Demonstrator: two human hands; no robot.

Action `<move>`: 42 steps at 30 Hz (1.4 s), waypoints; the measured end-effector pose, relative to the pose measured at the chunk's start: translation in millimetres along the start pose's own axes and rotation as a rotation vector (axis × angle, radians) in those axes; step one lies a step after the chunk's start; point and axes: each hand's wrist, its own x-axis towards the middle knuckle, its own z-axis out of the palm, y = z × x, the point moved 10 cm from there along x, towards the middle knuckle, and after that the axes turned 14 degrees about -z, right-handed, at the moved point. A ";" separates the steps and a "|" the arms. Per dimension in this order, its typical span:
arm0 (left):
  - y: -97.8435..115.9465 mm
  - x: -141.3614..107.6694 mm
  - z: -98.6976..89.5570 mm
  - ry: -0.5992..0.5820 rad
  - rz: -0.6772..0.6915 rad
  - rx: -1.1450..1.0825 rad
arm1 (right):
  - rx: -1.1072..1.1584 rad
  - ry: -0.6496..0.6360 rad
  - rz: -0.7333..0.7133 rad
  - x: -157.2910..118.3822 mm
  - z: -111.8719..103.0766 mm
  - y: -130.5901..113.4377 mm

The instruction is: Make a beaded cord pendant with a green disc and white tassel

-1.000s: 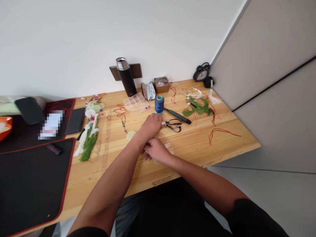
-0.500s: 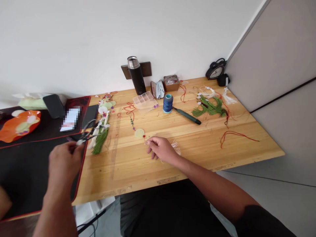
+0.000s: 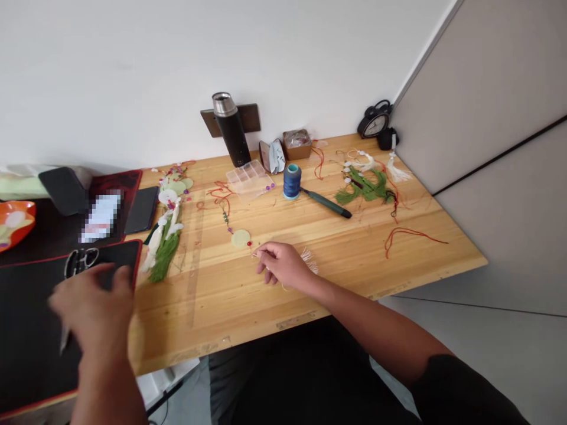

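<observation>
Beaded pendant point(image 3: 240, 238) lies on the wooden table point(image 3: 221, 307), its thin cord point(image 3: 251, 250) pinched by the right hand point(image 3: 280, 262), which partly hides a white tassel point(image 3: 309, 261). Blurred and spread, the left hand point(image 3: 95, 304) covers the middle of scissors point(image 3: 64, 338) on the black mat point(image 3: 26, 336).

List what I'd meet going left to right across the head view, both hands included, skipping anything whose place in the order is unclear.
Orange dish → left hand → green tassel → pale disc → right hand → clock.
</observation>
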 end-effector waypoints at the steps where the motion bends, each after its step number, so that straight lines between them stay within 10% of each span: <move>1: 25.4 -13.1 3.1 0.012 0.044 -0.079 | -0.007 0.001 -0.003 0.0 -0.2 -0.3; 5: 137.5 -77.3 53.8 -0.321 0.448 -0.329 | -0.027 0.010 0.013 -0.7 -2.0 -0.4; 9: 175.9 -108.3 83.0 -0.409 0.581 -0.316 | -0.028 0.001 0.059 -1.4 -2.1 -1.1; 42: 183.1 -96.9 89.3 -0.599 0.494 -0.447 | -1.077 -0.338 -0.585 16.9 6.4 -72.8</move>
